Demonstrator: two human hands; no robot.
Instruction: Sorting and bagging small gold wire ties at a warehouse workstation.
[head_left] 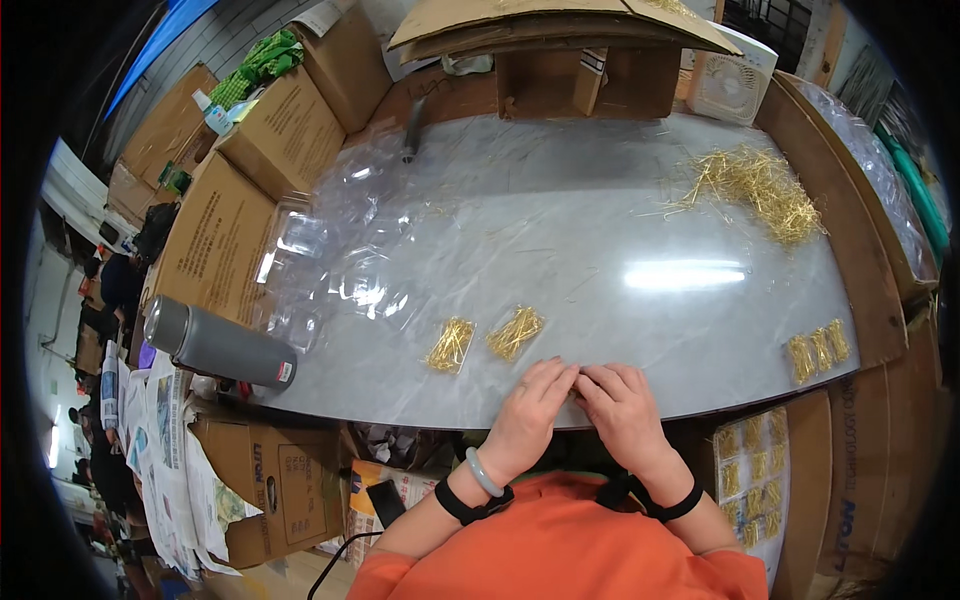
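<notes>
Two hands meet at the near edge of the surface (500,220), a little right of its middle. The left hand (530,415) and the right hand (625,410) both have bent fingers, and their tips come together. If something is gripped between them, the fingers hide it, so I cannot tell whether each hand is closed on a thing.

Just beyond the left hand, near the same edge, lie two bundles of thin gold pieces, the first bundle (450,346) and the second bundle (515,333), apart from each other. At the near right corner there are three narrow bundles (821,348), side by side. One loose gold heap (765,195) lies toward the far right corner; its pieces are too tangled to count.

Along the left edge, clear plastic packs (365,285) overlap and shine, so their number is uncertain. One grey bottle (235,345) lies at the near left corner. Below the right edge, one sheet of gold bundles (770,550) is partly covered by the right arm.
</notes>
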